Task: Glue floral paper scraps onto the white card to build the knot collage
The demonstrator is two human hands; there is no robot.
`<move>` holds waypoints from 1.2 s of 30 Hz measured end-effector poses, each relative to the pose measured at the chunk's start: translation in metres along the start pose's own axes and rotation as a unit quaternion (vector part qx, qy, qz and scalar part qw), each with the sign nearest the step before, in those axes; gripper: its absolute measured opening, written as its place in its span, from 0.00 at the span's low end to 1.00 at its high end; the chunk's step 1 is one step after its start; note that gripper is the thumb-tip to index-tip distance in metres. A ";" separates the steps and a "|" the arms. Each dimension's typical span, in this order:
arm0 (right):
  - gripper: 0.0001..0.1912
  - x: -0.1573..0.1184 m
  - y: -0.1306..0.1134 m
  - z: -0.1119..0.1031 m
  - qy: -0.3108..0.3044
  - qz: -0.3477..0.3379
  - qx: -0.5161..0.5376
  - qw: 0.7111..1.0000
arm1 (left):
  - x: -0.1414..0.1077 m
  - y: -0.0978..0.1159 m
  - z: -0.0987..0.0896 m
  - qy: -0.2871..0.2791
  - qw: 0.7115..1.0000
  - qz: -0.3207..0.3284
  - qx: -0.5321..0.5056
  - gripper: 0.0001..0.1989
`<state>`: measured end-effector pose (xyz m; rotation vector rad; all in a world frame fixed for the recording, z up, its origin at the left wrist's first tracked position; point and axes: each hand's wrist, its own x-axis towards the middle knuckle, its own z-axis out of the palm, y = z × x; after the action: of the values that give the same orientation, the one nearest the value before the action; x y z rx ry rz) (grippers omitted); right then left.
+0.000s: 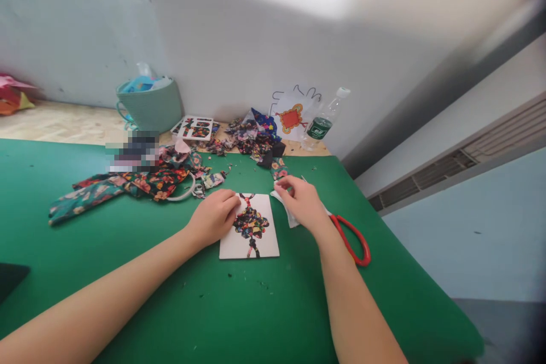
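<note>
A white square board point(230, 245) lies on the green tabletop, bearing a collage point(251, 223) of dark floral fabric scraps shaped like a knot with cords above and below. My left hand point(214, 216) is closed over the board's left edge, its fingertips on the white surface. To the right of the board, my right hand point(302, 200) has thumb and fingers pinched together at a crumpled white piece point(292, 218), paper or tissue. Red-handled scissors point(362, 244) lie beside my right forearm, their blades mostly hidden behind the hand.
Floral cloth point(140, 183) is heaped at the left, with fabric scraps point(256, 135) behind. Along the wall stand a green basket point(149, 105), stacked collage boards point(195, 128), a knot drawing point(291, 116) and a plastic bottle point(319, 128). The table point(426, 307) ends at the right.
</note>
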<state>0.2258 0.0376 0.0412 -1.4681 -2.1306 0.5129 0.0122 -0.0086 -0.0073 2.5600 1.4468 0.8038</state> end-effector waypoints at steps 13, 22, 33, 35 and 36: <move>0.05 -0.002 0.038 -0.008 -0.105 0.162 -0.005 0.981 | 0.000 0.000 -0.001 -0.014 1.000 0.008 0.008 0.09; 0.06 0.005 0.017 0.006 0.018 0.210 0.485 0.849 | -0.004 0.003 -0.003 0.023 0.999 0.044 -0.009 0.13; 0.12 0.005 0.013 0.034 -0.134 0.160 0.572 0.794 | -0.009 0.023 -0.020 -0.094 0.987 0.124 -0.031 0.20; 0.14 0.005 0.016 0.032 -0.164 0.141 0.555 0.804 | -0.009 0.022 -0.019 -0.103 0.987 0.117 -0.029 0.20; 0.15 0.004 0.018 0.032 -0.171 0.129 0.546 0.810 | -0.010 0.022 -0.019 -0.107 0.987 0.114 -0.028 0.20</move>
<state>0.2190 0.0471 0.0065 -0.9608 -1.3127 1.8339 0.0157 -0.0317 0.0123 2.7031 1.0695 0.5619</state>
